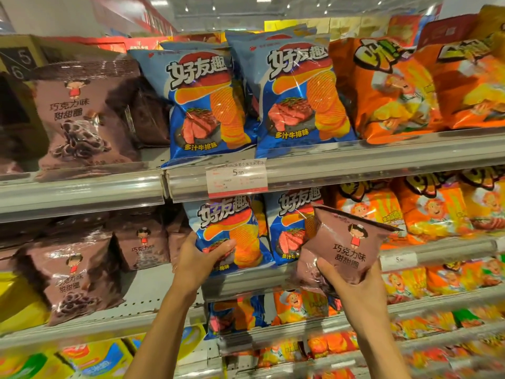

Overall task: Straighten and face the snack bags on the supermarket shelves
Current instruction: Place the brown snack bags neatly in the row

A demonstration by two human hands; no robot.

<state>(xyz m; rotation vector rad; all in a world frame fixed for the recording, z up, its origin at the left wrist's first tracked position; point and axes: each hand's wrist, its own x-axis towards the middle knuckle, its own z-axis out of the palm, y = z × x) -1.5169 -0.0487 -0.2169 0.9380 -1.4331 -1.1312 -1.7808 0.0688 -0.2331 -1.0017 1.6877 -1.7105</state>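
Brown snack bag [347, 248], light, puffy, slippery film: right hand [352, 283] is clamping its lower edge, just right of the blue chip bag [226, 233], which the left hand [202, 258] is gripping low, fingers curled round it; likely best pinched at seams

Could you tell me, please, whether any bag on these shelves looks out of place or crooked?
Yes. The right hand holds a brown chocolate bag in front of the blue chip bags, away from the brown section at left. The left hand grips a blue bag that leans left.
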